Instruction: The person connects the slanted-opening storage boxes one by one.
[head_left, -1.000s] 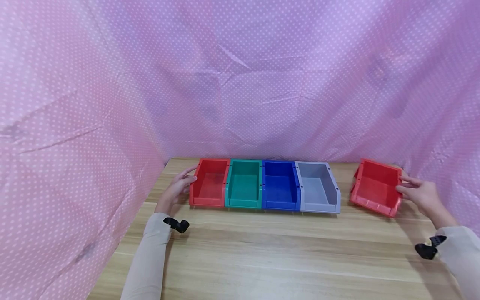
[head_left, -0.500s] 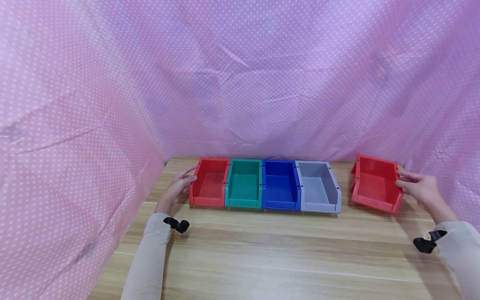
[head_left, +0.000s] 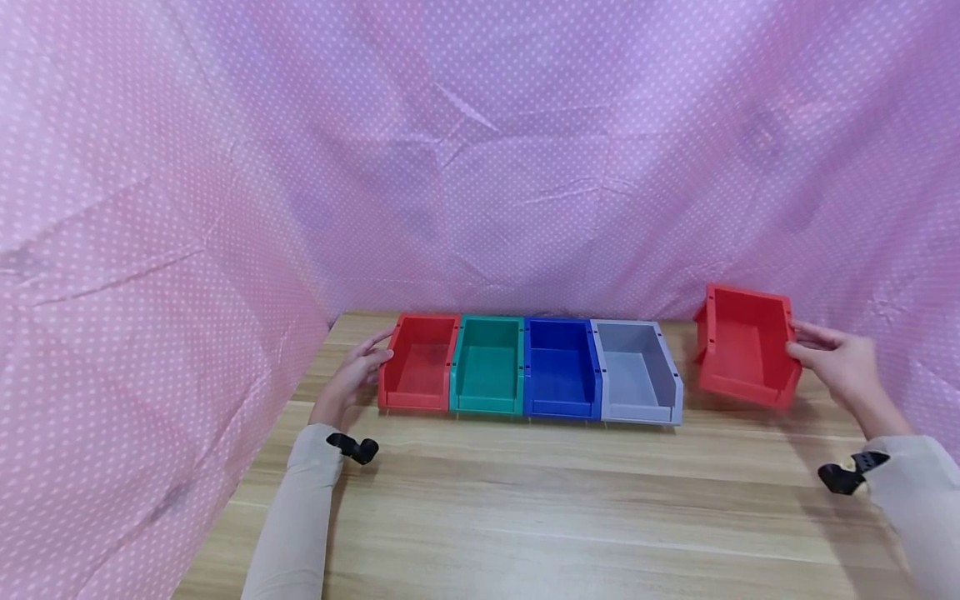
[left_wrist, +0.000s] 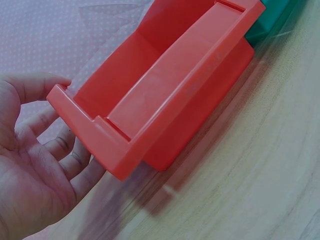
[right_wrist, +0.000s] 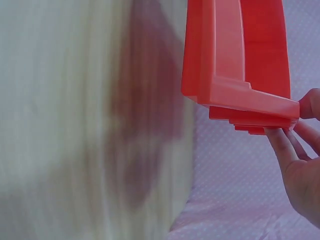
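On the right, my right hand (head_left: 843,362) pinches the side rim of a red storage bin (head_left: 746,346), thumb inside and fingers beneath the outer wall. That bin is tilted and held above the table, its shadow falling on the wood in the right wrist view. A second red storage bin (head_left: 420,367) stands at the left end of a row. My left hand (head_left: 356,375) grips this bin's left side, thumb on the rim (left_wrist: 59,89) and fingers along the outer wall. Beside it in the row stand a green bin (head_left: 487,367), a blue bin (head_left: 561,371) and a grey bin (head_left: 636,375).
The wooden table (head_left: 525,500) runs toward me in front of the row. A pink dotted cloth (head_left: 480,183) hangs behind the table and at both sides. Between the grey bin and the held red bin a strip of table shows.
My right hand has lifted the red bin up and slightly to the left, turning it a little straighter. The left hand and the row of bins stay in place.
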